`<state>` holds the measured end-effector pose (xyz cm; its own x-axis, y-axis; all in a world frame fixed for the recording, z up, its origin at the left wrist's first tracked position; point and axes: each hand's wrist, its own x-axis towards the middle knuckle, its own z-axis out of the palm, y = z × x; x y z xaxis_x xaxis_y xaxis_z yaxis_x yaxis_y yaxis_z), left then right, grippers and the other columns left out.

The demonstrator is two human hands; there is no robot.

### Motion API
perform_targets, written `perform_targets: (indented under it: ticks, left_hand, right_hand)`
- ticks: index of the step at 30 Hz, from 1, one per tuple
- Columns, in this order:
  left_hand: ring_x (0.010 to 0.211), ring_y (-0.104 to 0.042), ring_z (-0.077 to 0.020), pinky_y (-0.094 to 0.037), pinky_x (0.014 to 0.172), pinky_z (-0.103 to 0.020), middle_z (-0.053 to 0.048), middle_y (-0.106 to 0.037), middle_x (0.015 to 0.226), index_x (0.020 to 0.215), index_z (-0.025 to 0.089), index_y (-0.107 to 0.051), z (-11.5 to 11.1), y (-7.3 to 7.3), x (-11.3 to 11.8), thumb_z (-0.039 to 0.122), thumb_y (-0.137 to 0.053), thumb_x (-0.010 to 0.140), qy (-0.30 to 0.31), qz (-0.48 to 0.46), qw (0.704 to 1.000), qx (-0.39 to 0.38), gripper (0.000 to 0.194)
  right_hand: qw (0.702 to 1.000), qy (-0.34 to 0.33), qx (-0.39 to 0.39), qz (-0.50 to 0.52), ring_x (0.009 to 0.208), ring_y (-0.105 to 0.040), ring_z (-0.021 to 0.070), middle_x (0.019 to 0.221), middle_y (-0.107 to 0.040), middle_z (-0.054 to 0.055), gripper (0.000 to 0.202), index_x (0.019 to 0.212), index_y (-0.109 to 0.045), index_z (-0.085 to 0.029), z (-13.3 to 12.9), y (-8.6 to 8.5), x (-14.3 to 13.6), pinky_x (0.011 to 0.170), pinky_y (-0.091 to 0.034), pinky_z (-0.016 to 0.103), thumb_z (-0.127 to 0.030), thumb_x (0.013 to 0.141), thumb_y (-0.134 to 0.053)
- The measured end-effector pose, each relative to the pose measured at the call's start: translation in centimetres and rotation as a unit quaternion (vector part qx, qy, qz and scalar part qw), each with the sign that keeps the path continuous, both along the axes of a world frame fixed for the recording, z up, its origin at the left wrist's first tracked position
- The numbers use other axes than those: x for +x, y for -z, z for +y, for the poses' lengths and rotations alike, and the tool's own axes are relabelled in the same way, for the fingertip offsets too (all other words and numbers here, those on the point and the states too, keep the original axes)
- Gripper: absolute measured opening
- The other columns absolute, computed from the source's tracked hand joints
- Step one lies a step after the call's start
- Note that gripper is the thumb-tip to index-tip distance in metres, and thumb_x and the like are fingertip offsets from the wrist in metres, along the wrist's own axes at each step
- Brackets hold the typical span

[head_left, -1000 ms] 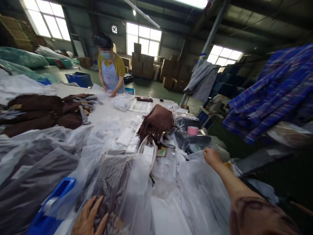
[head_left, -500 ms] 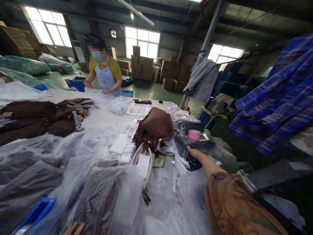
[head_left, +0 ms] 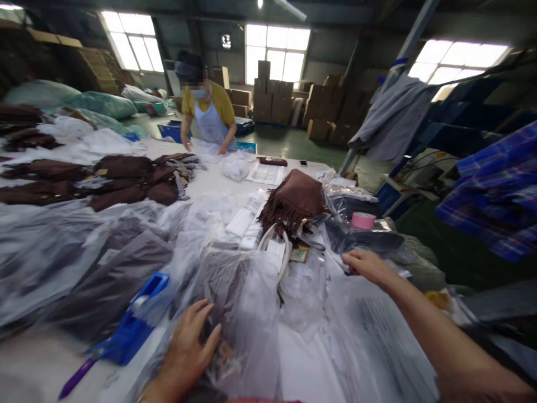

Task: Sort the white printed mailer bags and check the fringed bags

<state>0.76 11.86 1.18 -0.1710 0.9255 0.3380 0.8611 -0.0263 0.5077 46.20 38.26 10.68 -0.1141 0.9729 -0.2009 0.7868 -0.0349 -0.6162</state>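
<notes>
My left hand (head_left: 188, 341) rests with fingers spread on a grey-brown fringed bag (head_left: 220, 280) inside a clear plastic bag. Further right, my right hand (head_left: 364, 266) has its fingers curled by the upper edge of a printed clear plastic bag (head_left: 373, 330). What those fingers hold, if anything, is hidden. Beyond lies a brown fringed bag (head_left: 300, 196), uncovered, with a pale strap loop (head_left: 287, 254) and a small tag (head_left: 299, 254) in front of it. A roll of pink tape (head_left: 363, 220) sits on dark plastic-wrapped goods (head_left: 361, 238) just past my right hand.
A blue tape dispenser (head_left: 134, 324) and a purple pen (head_left: 78, 378) lie left of my left hand. Brown bags (head_left: 126, 173) and plastic-wrapped grey goods (head_left: 113, 268) cover the left side. Across the table works a person in an apron (head_left: 210, 120). A plaid shirt (head_left: 495, 190) hangs at right.
My left hand has come up from the bottom edge onto the wrapped bag. My right hand's fingers have curled in beside the dark packages. The view has swung left and down.
</notes>
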Motion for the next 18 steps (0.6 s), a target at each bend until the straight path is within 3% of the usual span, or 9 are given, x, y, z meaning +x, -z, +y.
perform_targets:
  ticks: [3, 5, 7, 9, 12, 14, 18]
  left_hand:
    - [0.122, -0.058, -0.0295, -0.049, 0.106, -0.046, -0.015, -0.059, 0.131, 0.124, 0.020, -0.062, 1.0, -4.5, 4.0, 0.041, -0.063, 0.086, 0.076, -0.051, 0.994, -0.059, 0.044]
    - [0.120, -0.057, -0.0312, -0.049, 0.106, -0.046, -0.015, -0.059, 0.129, 0.130, 0.020, -0.058, 1.5, -5.8, 6.2, 0.047, -0.071, 0.078, 0.120, -0.062, 0.986, -0.098, 0.060]
    - [0.119, -0.057, -0.0347, -0.048, 0.104, -0.049, -0.016, -0.059, 0.127, 0.134, 0.019, -0.054, 1.7, -6.1, 7.8, 0.055, -0.077, 0.070, 0.135, -0.049, 0.982, -0.126, 0.077]
    - [0.114, -0.059, -0.0360, -0.050, 0.099, -0.049, -0.017, -0.061, 0.122, 0.132, 0.016, -0.054, 1.9, -5.8, 8.7, 0.053, -0.077, 0.069, 0.131, -0.041, 0.979, -0.148, 0.077]
    - [0.089, -0.066, -0.0278, -0.053, 0.078, -0.039, -0.012, -0.068, 0.098, 0.115, 0.015, -0.059, 2.4, -5.5, 8.4, 0.035, -0.066, 0.078, 0.098, -0.089, 0.976, -0.173, 0.043]
    - [0.074, -0.063, -0.0202, -0.048, 0.068, -0.031, -0.006, -0.067, 0.083, 0.102, 0.015, -0.061, 3.0, -5.9, 7.2, 0.022, -0.060, 0.079, 0.066, -0.157, 0.971, -0.165, 0.024]
    - [0.065, -0.056, -0.0110, -0.040, 0.060, -0.022, 0.002, -0.062, 0.073, 0.095, 0.014, -0.061, 3.6, -7.3, 4.5, 0.010, -0.051, 0.075, 0.034, -0.353, 0.927, -0.122, 0.023]
  right_hand:
    - [0.968, -0.088, -0.161, 0.169, 0.075, -0.068, 0.0254, 0.088, -0.074, 0.011, 0.051, 0.092, -0.076, -0.017, -8.8, 3.7, -7.2, 0.067, -0.053, 0.037, -0.064, 0.079, -0.060]
    - [0.941, -0.100, -0.205, 0.248, 0.092, -0.069, 0.0276, 0.107, -0.073, 0.011, 0.066, 0.121, -0.069, -0.021, -13.9, 5.5, -12.3, 0.076, -0.055, 0.040, -0.069, 0.075, -0.064]
    - [0.927, -0.107, -0.197, 0.300, 0.106, -0.066, 0.0305, 0.118, -0.070, 0.012, 0.075, 0.127, -0.066, -0.021, -17.2, 6.1, -16.7, 0.086, -0.055, 0.045, -0.074, 0.075, -0.064]
    - [0.912, -0.120, -0.175, 0.352, 0.116, -0.061, 0.0323, 0.123, -0.069, 0.013, 0.073, 0.126, -0.067, -0.021, -18.5, 5.4, -19.6, 0.096, -0.052, 0.047, -0.076, 0.078, -0.062]
    - [0.867, -0.176, -0.185, 0.429, 0.124, -0.058, 0.0304, 0.128, -0.067, 0.011, 0.062, 0.127, -0.067, -0.023, -18.4, 3.6, -20.9, 0.107, -0.045, 0.048, -0.069, 0.087, -0.059]
    - [0.856, -0.175, -0.194, 0.447, 0.124, -0.059, 0.0291, 0.130, -0.066, 0.011, 0.057, 0.127, -0.067, -0.023, -18.0, 3.4, -20.4, 0.111, -0.041, 0.048, -0.064, 0.087, -0.063]
    - [0.881, 0.010, -0.212, 0.423, 0.120, -0.061, 0.0310, 0.131, -0.064, 0.014, 0.060, 0.113, -0.069, -0.022, -17.8, 5.6, -19.9, 0.104, -0.048, 0.048, -0.060, 0.069, -0.079]
